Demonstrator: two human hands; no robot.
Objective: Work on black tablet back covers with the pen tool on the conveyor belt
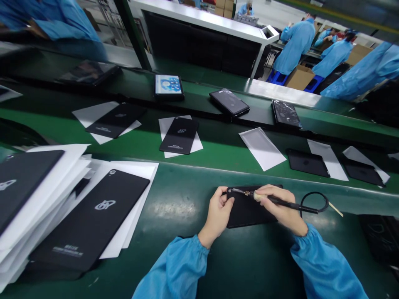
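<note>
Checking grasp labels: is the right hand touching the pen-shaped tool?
Touching. The head view shows the right hand gripping the pen-shaped tool, its handle between thumb and fingers.

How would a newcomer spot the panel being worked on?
On the near green bench, look beyond the blue sleeves. The black panel lies there, one end in the left hand; unlike the other panels, it has a slim tool over it.

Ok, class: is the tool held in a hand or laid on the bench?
Held. The right hand holds the tool, its metal tip by a corner of the black panel; whether they touch, I cannot tell.
</note>
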